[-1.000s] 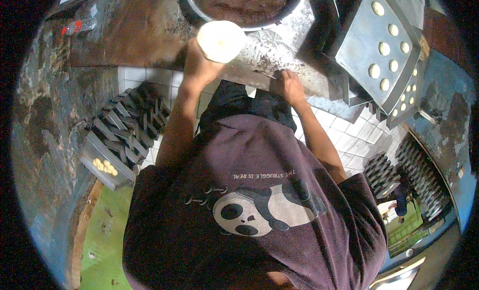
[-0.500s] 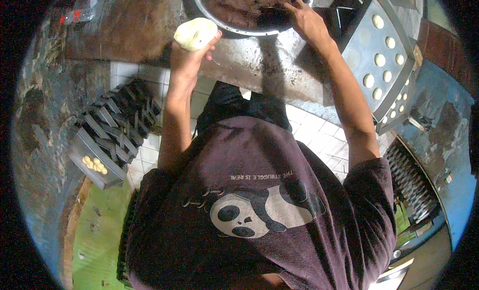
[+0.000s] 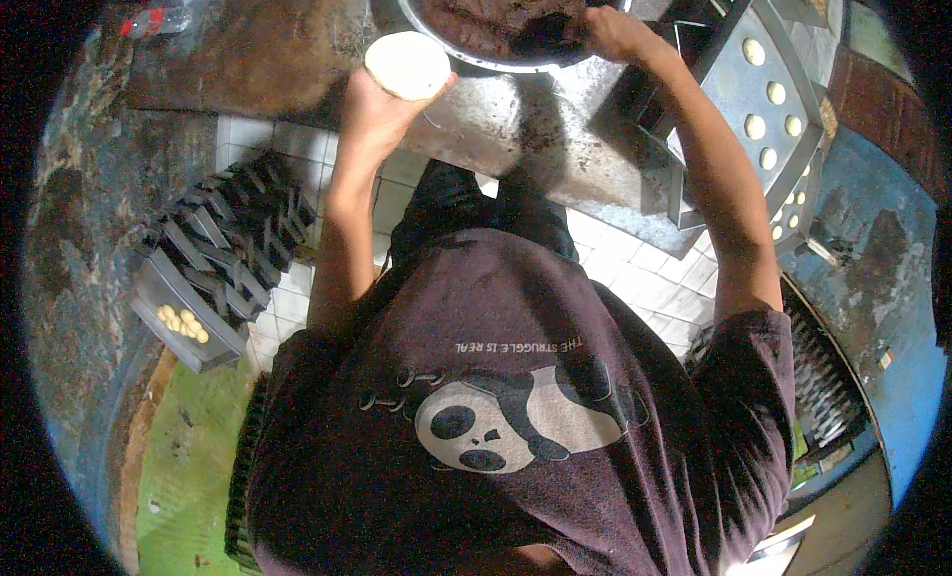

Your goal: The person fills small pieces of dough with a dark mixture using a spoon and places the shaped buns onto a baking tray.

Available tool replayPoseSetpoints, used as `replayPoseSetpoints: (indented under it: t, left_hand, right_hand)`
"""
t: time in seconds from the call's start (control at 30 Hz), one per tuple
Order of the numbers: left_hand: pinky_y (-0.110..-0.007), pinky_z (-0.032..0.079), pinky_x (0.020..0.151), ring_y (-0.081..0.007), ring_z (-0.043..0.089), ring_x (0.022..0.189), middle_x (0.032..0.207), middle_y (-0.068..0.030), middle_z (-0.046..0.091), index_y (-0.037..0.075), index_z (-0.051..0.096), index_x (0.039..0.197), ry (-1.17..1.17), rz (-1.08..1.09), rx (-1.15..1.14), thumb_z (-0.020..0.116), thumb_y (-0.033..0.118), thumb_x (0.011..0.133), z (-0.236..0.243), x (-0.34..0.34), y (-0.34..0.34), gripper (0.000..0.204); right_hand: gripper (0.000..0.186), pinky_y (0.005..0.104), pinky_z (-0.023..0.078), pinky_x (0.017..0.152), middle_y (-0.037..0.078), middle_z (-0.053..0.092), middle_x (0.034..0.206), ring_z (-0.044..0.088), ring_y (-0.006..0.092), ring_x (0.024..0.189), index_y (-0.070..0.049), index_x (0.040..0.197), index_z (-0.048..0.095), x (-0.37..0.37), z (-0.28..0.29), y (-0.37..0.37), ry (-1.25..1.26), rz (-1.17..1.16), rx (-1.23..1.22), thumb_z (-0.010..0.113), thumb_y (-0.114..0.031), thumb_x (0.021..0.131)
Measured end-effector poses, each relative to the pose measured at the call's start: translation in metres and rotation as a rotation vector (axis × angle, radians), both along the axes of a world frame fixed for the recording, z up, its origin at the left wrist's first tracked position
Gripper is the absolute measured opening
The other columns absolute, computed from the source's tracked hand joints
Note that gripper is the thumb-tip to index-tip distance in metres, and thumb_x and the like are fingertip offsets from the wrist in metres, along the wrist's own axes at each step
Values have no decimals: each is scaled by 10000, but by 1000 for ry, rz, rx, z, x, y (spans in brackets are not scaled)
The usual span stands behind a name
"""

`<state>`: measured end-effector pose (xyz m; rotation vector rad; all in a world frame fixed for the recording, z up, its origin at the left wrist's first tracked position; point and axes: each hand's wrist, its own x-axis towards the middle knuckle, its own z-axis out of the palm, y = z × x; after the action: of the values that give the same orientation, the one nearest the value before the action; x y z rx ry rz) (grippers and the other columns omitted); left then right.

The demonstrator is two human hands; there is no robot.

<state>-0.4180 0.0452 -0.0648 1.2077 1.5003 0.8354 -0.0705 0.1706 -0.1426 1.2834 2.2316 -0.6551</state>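
One pale, flat dough disc

You had a metal tray of pale dough rounds at your right and stacked dark moulds at your left.

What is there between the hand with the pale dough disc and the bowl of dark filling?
Nothing visible. The left hand holds the dough disc just beside the bowl rim, over the metal counter. The right hand is already in the dark filling.
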Motion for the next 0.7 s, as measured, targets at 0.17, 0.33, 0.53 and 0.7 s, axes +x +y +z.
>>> replayPoseSetpoints:
  t: [0.17,0.33,0.53,0.7]
  left_hand:
    - [-328,569,835,-156,732,900,992,-94,782,4,742,1059,30,-102,55,934,216,742,-12,1,9,427]
    - [-318,567,863,-153,716,904,997,-65,769,30,714,1086,33,-172,180,938,214,737,-9,15,19,454]
    - [-322,568,857,-165,721,905,993,-76,769,40,727,1082,81,-192,312,888,174,764,-1,17,30,380]
    - [-329,570,850,-161,733,921,1014,-88,781,31,748,1091,130,-165,137,863,248,833,-8,20,19,357]
  right_hand:
    - [276,321,480,1000,58,706,1140,622,170,1108,-32,1245,677,-12,42,-19,805,-272,-508,570,-189,1045]
    - [252,381,507,986,125,675,1088,651,281,1081,-73,1232,670,-84,135,-94,983,-367,49,597,-95,992]
    - [656,448,517,896,130,569,1099,589,361,1027,-165,1338,639,-101,101,-150,804,-315,570,669,54,720]
    - [541,480,509,919,193,616,1106,621,421,1042,-69,1257,669,-62,17,-219,766,-739,307,652,74,735]
